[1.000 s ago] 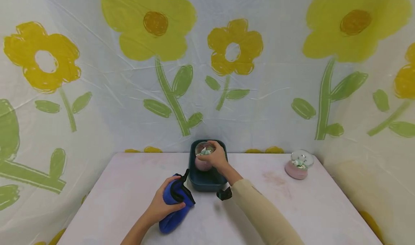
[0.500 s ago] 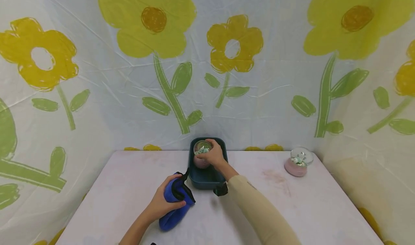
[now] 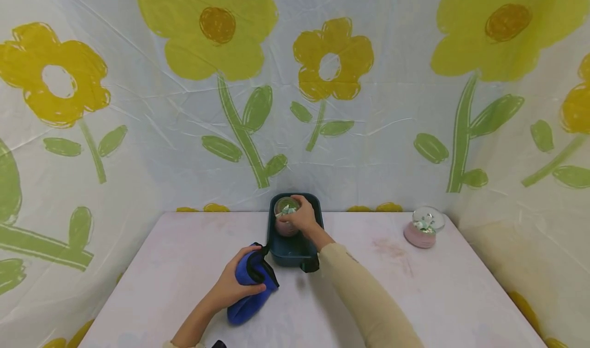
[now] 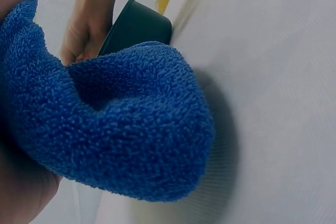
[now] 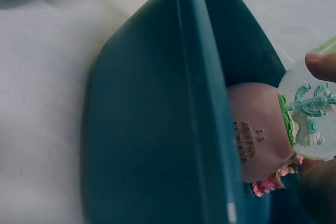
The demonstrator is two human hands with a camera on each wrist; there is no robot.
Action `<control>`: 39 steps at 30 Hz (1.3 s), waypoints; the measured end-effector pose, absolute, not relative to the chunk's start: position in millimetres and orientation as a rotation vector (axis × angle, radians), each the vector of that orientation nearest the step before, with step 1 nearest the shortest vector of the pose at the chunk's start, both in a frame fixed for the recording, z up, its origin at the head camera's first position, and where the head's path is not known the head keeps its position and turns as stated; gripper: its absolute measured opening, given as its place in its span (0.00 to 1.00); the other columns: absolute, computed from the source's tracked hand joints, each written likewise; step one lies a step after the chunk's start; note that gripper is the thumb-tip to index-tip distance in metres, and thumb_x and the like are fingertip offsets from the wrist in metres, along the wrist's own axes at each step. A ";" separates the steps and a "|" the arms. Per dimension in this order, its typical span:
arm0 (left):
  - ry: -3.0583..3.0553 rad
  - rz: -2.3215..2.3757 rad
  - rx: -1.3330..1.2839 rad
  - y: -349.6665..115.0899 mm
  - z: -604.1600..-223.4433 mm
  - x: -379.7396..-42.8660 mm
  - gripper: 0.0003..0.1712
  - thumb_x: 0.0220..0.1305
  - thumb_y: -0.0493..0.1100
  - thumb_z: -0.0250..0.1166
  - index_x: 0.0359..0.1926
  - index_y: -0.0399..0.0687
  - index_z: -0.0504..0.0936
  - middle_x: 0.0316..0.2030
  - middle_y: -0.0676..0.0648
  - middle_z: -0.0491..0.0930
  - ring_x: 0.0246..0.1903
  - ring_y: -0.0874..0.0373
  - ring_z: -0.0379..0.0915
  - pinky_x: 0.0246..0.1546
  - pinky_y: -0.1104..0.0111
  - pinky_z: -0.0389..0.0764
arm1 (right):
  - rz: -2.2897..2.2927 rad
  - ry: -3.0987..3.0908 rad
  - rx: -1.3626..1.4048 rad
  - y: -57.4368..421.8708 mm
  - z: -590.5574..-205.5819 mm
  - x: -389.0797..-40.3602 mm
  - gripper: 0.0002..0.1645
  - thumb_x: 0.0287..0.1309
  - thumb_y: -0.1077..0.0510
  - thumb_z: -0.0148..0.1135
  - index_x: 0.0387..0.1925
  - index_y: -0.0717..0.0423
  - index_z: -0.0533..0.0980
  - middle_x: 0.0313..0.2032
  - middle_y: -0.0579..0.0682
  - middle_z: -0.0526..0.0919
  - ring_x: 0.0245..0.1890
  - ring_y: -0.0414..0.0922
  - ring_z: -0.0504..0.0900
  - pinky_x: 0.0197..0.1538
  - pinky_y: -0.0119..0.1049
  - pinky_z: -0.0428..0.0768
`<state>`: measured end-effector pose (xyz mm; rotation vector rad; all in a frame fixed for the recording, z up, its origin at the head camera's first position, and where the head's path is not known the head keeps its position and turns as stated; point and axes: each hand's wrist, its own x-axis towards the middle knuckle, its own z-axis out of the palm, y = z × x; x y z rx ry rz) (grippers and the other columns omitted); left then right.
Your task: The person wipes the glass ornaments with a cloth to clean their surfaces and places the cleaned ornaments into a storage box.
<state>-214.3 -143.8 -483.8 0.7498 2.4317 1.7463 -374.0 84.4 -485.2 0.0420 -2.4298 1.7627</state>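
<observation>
In the head view my right hand [image 3: 305, 217] grips the clear dome of a snow globe [image 3: 287, 230] with a pink base. The globe is upright inside a dark teal plastic tub [image 3: 287, 261]; the right wrist view shows raised lettering on its base [image 5: 257, 129] and the tub wall [image 5: 147, 114] beside it. Whether the base touches the tub floor is hidden. My left hand [image 3: 229, 288] holds a folded blue terry cloth [image 3: 249, 307] with black edging, just in front of the tub's near left corner. In the left wrist view the cloth [image 4: 136, 135] hides most fingers.
A second snow globe [image 3: 420, 235], also pink-based, stands at the table's right rear. The pale table [image 3: 193, 245] ends at a hanging sheet [image 3: 387, 174] printed with yellow flowers, which surrounds it at the back and sides.
My right hand and the snow globe have shifted slightly left within the tub. The left hand keeps hold of the cloth, nearly still. The head view has tilted a little.
</observation>
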 end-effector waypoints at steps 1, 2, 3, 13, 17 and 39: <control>2.426 1.745 0.741 -144.2 -487.7 -216.0 0.48 0.47 0.41 0.79 0.68 0.59 0.65 0.64 0.43 0.68 0.60 0.46 0.64 0.55 0.46 0.64 | 1.766 -2.428 0.047 84.3 -485.1 -373.3 0.48 0.33 0.65 0.82 0.61 0.56 0.71 0.56 0.56 0.75 0.51 0.52 0.74 0.51 0.46 0.75; 2.422 1.746 0.732 -144.6 -491.9 -217.7 0.48 0.46 0.41 0.79 0.68 0.60 0.65 0.65 0.44 0.67 0.60 0.46 0.64 0.55 0.46 0.64 | 1.773 -2.426 0.050 84.2 -485.1 -372.6 0.48 0.34 0.65 0.82 0.61 0.56 0.71 0.56 0.56 0.75 0.51 0.52 0.74 0.51 0.46 0.75; 2.418 1.748 0.725 -145.0 -496.3 -219.6 0.49 0.46 0.41 0.79 0.68 0.61 0.65 0.65 0.45 0.67 0.61 0.46 0.63 0.56 0.46 0.64 | 1.779 -2.424 0.055 84.1 -484.9 -372.0 0.48 0.34 0.64 0.82 0.62 0.56 0.71 0.56 0.56 0.75 0.51 0.52 0.74 0.52 0.46 0.75; 2.383 1.749 0.734 -145.4 -514.4 -226.1 0.48 0.46 0.45 0.80 0.67 0.68 0.66 0.65 0.55 0.66 0.63 0.50 0.61 0.58 0.44 0.60 | 1.932 -2.365 0.081 85.7 -488.8 -368.7 0.48 0.40 0.59 0.81 0.65 0.56 0.68 0.61 0.56 0.72 0.57 0.52 0.72 0.56 0.47 0.73; 2.376 1.733 0.741 -143.9 -514.7 -225.7 0.48 0.46 0.45 0.80 0.68 0.64 0.65 0.65 0.54 0.66 0.61 0.49 0.62 0.57 0.45 0.61 | 1.934 -2.373 0.062 85.0 -489.2 -370.5 0.49 0.40 0.59 0.81 0.65 0.55 0.68 0.62 0.55 0.71 0.59 0.52 0.71 0.58 0.47 0.71; 2.427 1.654 0.641 -142.9 -515.9 -220.9 0.49 0.46 0.49 0.79 0.68 0.70 0.64 0.65 0.53 0.65 0.62 0.45 0.61 0.55 0.41 0.64 | 1.641 -2.550 0.265 167.6 -438.1 -358.8 0.40 0.57 0.44 0.68 0.65 0.57 0.67 0.65 0.60 0.67 0.64 0.59 0.66 0.59 0.54 0.70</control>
